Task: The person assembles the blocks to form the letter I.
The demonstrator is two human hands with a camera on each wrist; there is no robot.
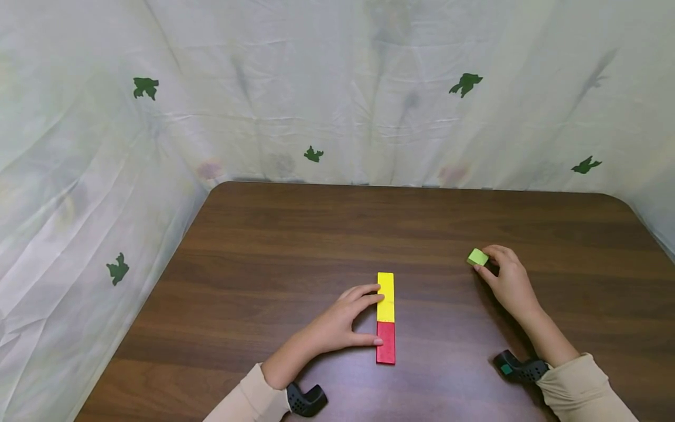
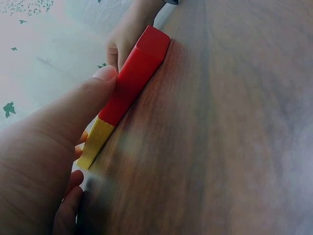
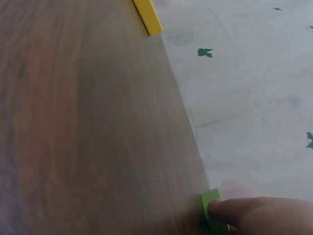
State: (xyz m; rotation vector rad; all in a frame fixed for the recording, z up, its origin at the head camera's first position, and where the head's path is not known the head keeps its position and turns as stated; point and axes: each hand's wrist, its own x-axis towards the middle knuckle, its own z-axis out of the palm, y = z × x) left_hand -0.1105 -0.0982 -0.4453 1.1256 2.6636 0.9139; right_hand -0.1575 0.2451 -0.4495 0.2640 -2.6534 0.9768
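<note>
A yellow block [image 1: 386, 305] and a red block [image 1: 387, 350] lie end to end on the table in one line, yellow at the far end. My left hand [image 1: 337, 325] reaches in from their left with fingers extended. Its thumb rests at the red block, and two fingertips touch the yellow one's left edge. Away to the right, my right hand [image 1: 508, 284] pinches a light green block [image 1: 477, 257] between thumb and fingers, close over the tabletop. In the right wrist view the thumb presses against this green block [image 3: 211, 208].
The brown wooden table [image 1: 253, 234] has rounded far corners. A pale curtain [image 1: 337, 88] with dark green bird-like shapes hangs behind it and along its left side. Each wrist wears a black device, the left one [image 1: 307, 401] and the right one [image 1: 522, 368] low over the table.
</note>
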